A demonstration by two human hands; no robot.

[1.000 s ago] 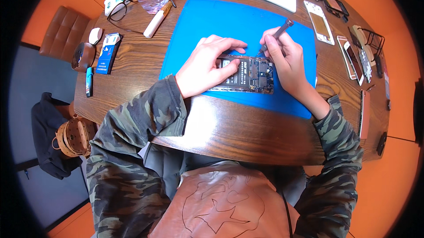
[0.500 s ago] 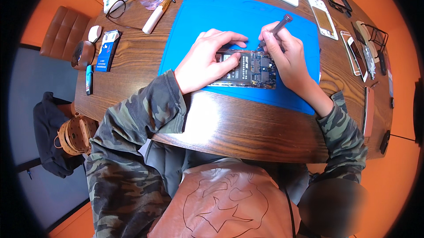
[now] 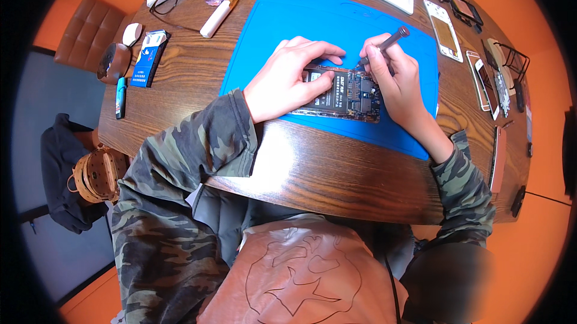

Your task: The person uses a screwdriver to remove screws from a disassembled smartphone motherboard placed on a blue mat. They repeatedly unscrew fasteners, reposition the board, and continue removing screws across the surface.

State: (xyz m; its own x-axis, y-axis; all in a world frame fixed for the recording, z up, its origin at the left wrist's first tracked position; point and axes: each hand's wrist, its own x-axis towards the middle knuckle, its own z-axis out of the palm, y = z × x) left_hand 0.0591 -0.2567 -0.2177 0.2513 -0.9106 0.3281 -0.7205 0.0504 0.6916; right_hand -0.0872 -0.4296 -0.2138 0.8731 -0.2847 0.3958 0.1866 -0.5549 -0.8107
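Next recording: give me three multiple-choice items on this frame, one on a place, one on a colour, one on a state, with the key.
1. Where does the opened phone lie?
A. on the blue mat
B. on the bare wood
C. on the chair

2. What colour is the mat?
A. green
B. blue
C. grey

3. What is the right hand doing?
A. resting flat and empty
B. holding a dark thin tool
C. gripping a bottle

Key: 1 A, the mat shows around the phone on all sides. 2 B, its bare surface is plainly blue. 3 B, the fingers pinch the tool, tip down at the phone, while the left hand steadies the phone.
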